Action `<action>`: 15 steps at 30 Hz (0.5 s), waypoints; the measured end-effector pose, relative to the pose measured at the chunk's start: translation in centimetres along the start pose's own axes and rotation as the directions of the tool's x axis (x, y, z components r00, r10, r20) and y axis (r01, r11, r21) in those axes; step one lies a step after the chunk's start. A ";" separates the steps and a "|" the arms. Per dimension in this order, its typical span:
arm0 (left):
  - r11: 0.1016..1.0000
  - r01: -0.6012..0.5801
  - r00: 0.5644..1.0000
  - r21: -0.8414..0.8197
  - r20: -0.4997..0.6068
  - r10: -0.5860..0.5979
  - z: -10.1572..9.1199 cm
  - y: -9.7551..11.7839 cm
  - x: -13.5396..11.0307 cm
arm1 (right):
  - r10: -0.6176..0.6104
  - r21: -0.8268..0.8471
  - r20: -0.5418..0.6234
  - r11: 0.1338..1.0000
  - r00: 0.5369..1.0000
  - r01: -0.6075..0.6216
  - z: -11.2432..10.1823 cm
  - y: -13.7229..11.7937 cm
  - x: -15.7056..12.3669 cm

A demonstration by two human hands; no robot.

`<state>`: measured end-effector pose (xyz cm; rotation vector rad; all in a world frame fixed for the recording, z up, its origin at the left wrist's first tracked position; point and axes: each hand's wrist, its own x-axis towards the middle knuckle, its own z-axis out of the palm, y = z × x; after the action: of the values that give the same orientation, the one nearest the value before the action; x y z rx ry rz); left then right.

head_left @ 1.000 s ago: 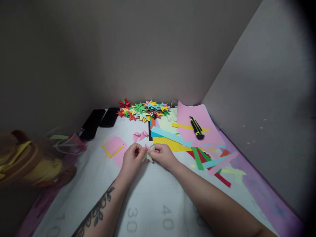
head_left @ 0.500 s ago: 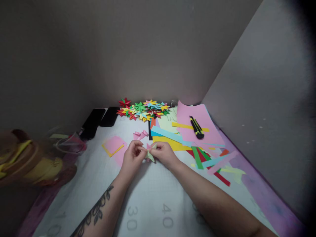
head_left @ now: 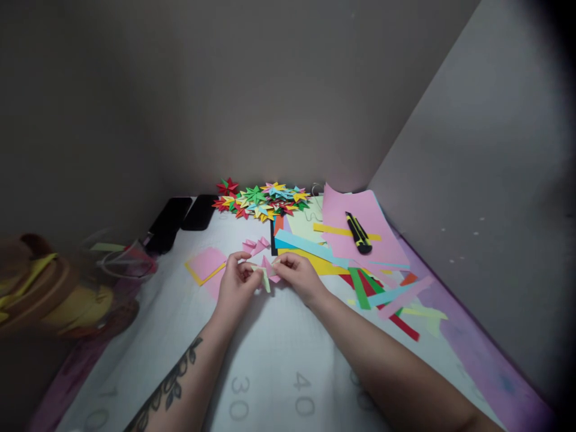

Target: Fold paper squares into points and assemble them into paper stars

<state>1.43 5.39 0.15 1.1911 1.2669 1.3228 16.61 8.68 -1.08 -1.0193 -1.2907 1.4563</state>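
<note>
The folded paper piece [head_left: 266, 270], small and sharp-pointed, is just below the centre of the frame, raised between both hands. It is two-toned: a pink point stands up in its middle, more pink shows at the lower right, and a pale green spike slants down toward the bottom of the frame. Its finer creases are too small to make out. The left hand [head_left: 238, 282] pinches it between thumb and curled fingers; the right hand [head_left: 299, 277] grips its opposite side with thumb and fingertips. Just above the left hand are pink folded units [head_left: 261, 245]; left of it, pink paper squares [head_left: 207, 261] with a yellow edge. At upper centre, many-coloured paper stars [head_left: 255, 195] are heaped against the wall [head_left: 270, 90].
</note>
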 end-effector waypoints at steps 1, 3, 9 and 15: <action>1.000 -0.005 1.000 0.007 0.004 0.005 0.0 0.1 0.0 | 0.014 -0.004 0.020 1.000 1.000 -0.014 0.0 0.0 0.0; 1.000 -0.009 1.000 0.005 0.013 0.009 0.0 0.2 0.0 | 0.034 -0.050 0.049 0.998 0.998 -0.031 0.1 -0.2 -0.1; 1.000 -0.002 0.999 -0.018 0.033 0.003 0.5 0.2 -0.3 | -0.045 -0.224 0.056 0.973 0.997 0.057 0.3 -0.8 -0.3; 1.000 0.017 1.000 -0.008 0.026 -0.017 0.7 -0.4 -0.3 | -0.022 -0.209 0.003 0.978 1.000 0.022 0.2 -0.4 -0.2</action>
<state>2.19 5.22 -0.22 1.1857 1.2491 1.2946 16.50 8.51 -0.69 -1.1372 -1.4749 1.3236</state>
